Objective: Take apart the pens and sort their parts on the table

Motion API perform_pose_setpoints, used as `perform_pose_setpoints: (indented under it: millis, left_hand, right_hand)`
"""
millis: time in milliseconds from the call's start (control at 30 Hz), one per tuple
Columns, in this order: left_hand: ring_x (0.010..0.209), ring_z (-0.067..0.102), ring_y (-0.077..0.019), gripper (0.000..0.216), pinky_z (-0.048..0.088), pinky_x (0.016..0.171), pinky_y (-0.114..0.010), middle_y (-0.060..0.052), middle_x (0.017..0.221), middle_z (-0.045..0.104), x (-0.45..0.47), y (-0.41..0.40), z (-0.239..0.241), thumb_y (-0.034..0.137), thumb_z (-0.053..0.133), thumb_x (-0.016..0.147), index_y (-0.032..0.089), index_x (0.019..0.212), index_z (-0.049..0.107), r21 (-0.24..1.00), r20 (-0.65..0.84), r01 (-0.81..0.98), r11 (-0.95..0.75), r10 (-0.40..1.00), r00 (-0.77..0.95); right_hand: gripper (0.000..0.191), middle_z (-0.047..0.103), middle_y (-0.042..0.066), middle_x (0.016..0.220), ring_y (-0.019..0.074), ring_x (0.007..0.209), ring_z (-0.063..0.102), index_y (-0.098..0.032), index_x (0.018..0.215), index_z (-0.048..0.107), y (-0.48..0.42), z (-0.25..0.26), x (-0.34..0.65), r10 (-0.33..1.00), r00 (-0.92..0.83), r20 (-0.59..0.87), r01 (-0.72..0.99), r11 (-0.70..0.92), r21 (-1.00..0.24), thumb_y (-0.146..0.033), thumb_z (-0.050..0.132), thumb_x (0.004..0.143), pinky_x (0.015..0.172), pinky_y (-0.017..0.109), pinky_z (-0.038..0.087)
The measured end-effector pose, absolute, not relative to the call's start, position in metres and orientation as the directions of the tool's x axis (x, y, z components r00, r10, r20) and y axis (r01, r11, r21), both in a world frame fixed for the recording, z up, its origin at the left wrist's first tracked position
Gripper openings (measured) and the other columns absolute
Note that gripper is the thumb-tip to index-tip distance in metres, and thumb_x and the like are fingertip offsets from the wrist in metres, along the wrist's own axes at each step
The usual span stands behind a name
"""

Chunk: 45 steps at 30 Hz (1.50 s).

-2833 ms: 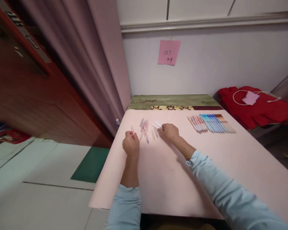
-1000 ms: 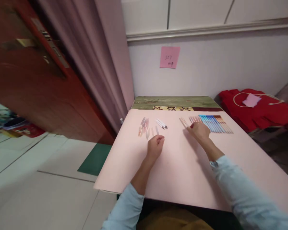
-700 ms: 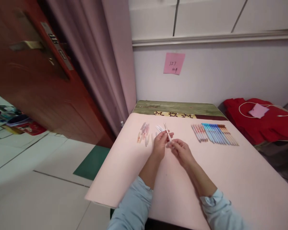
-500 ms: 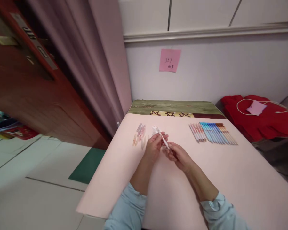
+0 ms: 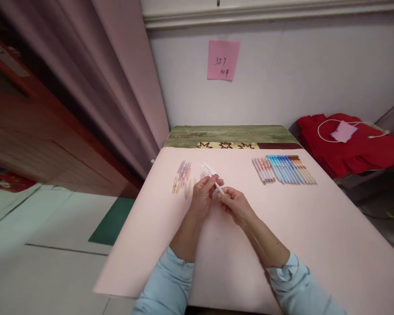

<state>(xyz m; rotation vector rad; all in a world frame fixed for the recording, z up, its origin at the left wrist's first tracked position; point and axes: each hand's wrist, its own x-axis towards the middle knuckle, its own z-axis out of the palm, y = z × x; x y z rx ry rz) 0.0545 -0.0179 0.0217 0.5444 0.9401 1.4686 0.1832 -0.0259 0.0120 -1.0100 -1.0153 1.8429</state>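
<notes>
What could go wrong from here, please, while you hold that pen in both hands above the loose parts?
1. The thin pen is pinched only at the fingertips of the left hand and right hand; it might slip.
2. The loose parts lie near the left edge of the pink mat; a brush of the wrist could push them off.

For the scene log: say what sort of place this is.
Probably a room in a home used as a makeshift workstation: a wooden door and curtain, a small table against the wall, red clothing heaped beside it.
</notes>
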Motion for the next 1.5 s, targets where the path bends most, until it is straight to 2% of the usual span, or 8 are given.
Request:
perform_pose_setpoints:
  millis: [133, 267, 467, 633, 800, 1167, 1333, 1500]
  left_hand:
    - [0.069, 0.065, -0.014, 0.034, 0.046, 0.059, -0.025, -0.006, 0.083, 0.072, 0.057, -0.018, 0.022, 0.038, 0.08, 0.07, 0.014, 0.09, 0.067, 0.798, -0.215, -0.595, 0.094, 0.967, -0.137]
    - [0.079, 0.068, -0.0148, 0.03, 0.051, 0.076, -0.027, -0.006, 0.084, 0.073, 0.058, -0.018, 0.021, 0.035, 0.079, 0.071, 0.014, 0.09, 0.067, 0.801, -0.185, -0.597, 0.048, 0.968, -0.17]
    - [0.076, 0.069, -0.016, 0.032, 0.053, 0.077, -0.03, -0.008, 0.086, 0.074, 0.059, -0.017, 0.021, 0.034, 0.081, 0.07, 0.014, 0.09, 0.066, 0.802, -0.211, -0.592, 0.081, 0.965, -0.155]
    - [0.077, 0.07, -0.0151, 0.031, 0.052, 0.084, -0.032, -0.008, 0.089, 0.074, 0.057, -0.017, 0.023, 0.032, 0.081, 0.07, 0.014, 0.089, 0.065, 0.794, -0.217, -0.606, 0.057, 0.957, -0.195]
    - [0.079, 0.07, -0.0166, 0.032, 0.053, 0.078, -0.03, -0.009, 0.091, 0.074, 0.056, -0.019, 0.023, 0.034, 0.08, 0.071, 0.014, 0.091, 0.066, 0.8, -0.228, -0.595, 0.082, 0.958, -0.174]
    - [0.074, 0.07, -0.0157, 0.033, 0.053, 0.078, -0.031, -0.008, 0.089, 0.075, 0.054, -0.017, 0.02, 0.034, 0.081, 0.069, 0.013, 0.091, 0.066, 0.802, -0.199, -0.595, 0.059, 0.965, -0.172]
    - [0.074, 0.07, -0.0144, 0.031, 0.055, 0.081, -0.031, -0.008, 0.09, 0.075, 0.051, -0.017, 0.023, 0.032, 0.08, 0.072, 0.013, 0.092, 0.067, 0.793, -0.191, -0.609, 0.021, 0.958, -0.215]
    - [0.07, 0.07, -0.0143, 0.03, 0.057, 0.073, -0.029, -0.009, 0.091, 0.075, 0.047, -0.015, 0.022, 0.03, 0.078, 0.073, 0.012, 0.094, 0.066, 0.785, -0.213, -0.619, 0.02, 0.947, -0.239]
  right_hand:
    - [0.055, 0.056, -0.002, 0.055, 0.0075, 0.039, 0.042, -0.016, 0.085, 0.067, -0.025, 0.012, 0.185, 0.809, -0.431, -0.399, -0.246, -0.531, -0.811, -0.07, 0.058, 0.081, 0.037, 0.021, 0.025]
    - [0.039, 0.06, -0.003, 0.062, 0.0086, 0.052, 0.054, -0.019, 0.079, 0.063, -0.022, 0.013, 0.188, 0.871, -0.366, -0.328, -0.319, -0.449, -0.835, -0.047, 0.084, 0.064, 0.046, 0.019, 0.038]
    - [0.043, 0.057, -0.003, 0.056, 0.0065, 0.04, 0.042, -0.017, 0.086, 0.067, -0.021, 0.01, 0.187, 0.842, -0.395, -0.366, -0.279, -0.49, -0.826, -0.06, 0.069, 0.077, 0.037, 0.019, 0.028]
    - [0.044, 0.063, -0.004, 0.067, 0.0091, 0.057, 0.058, -0.02, 0.081, 0.059, -0.023, 0.011, 0.188, 0.892, -0.339, -0.301, -0.307, -0.407, -0.86, -0.041, 0.09, 0.057, 0.048, 0.018, 0.04]
    - [0.053, 0.058, -0.002, 0.055, 0.006, 0.037, 0.043, -0.016, 0.083, 0.065, -0.024, 0.011, 0.188, 0.824, -0.399, -0.403, -0.208, -0.509, -0.835, -0.068, 0.063, 0.077, 0.035, 0.019, 0.027]
    - [0.046, 0.057, -0.002, 0.055, 0.0055, 0.039, 0.043, -0.015, 0.082, 0.066, -0.022, 0.011, 0.189, 0.854, -0.393, -0.341, -0.244, -0.455, -0.857, -0.06, 0.071, 0.075, 0.037, 0.019, 0.026]
    - [0.045, 0.057, -0.006, 0.057, 0.0086, 0.051, 0.054, -0.02, 0.078, 0.057, -0.023, 0.01, 0.188, 0.909, -0.316, -0.271, -0.325, -0.372, -0.869, -0.038, 0.091, 0.054, 0.046, 0.018, 0.036]
    - [0.046, 0.058, -0.005, 0.061, 0.0043, 0.041, 0.039, -0.018, 0.095, 0.065, -0.023, 0.015, 0.19, 0.861, -0.405, -0.307, -0.277, -0.435, -0.857, -0.057, 0.075, 0.072, 0.038, 0.019, 0.019]
